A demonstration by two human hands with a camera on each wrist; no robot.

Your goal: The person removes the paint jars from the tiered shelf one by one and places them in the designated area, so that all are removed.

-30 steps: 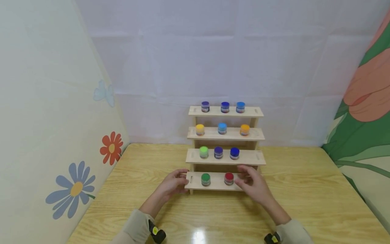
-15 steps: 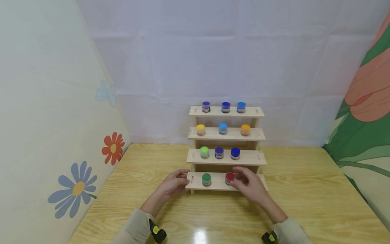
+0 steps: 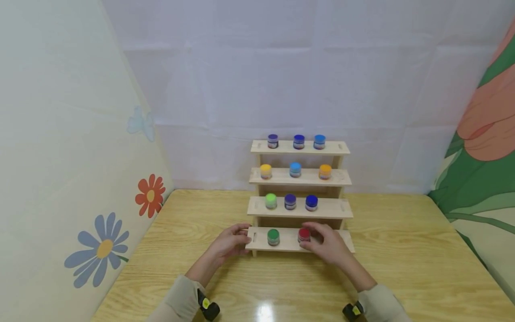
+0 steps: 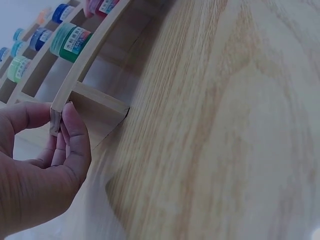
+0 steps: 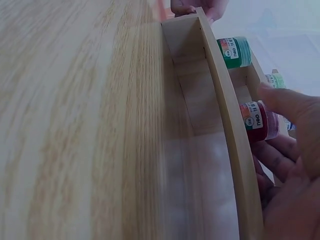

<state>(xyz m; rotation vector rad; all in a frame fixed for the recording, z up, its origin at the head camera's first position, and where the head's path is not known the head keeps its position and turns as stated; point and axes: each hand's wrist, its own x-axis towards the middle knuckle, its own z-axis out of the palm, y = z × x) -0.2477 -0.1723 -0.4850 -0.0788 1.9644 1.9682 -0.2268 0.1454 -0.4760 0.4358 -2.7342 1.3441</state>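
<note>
Red jar (image 3: 304, 234) pinched by your right hand (image 3: 329, 245), between thumb (image 5: 286, 103) and fingers (image 5: 272, 157); left hand (image 3: 228, 244) grips shelf (image 3: 288, 240).
Label (image 5: 253, 116): clear in right-wrist view, not head.

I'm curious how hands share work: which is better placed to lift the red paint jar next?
Right hand, probably: its thumb and fingers flank the red paint jar, while the left hand grips one end of the bottom wooden shelf.

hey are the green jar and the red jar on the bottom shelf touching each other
Apart. The head view shows a bare strip of the bottom shelf between the green jar and the red jar.
</note>
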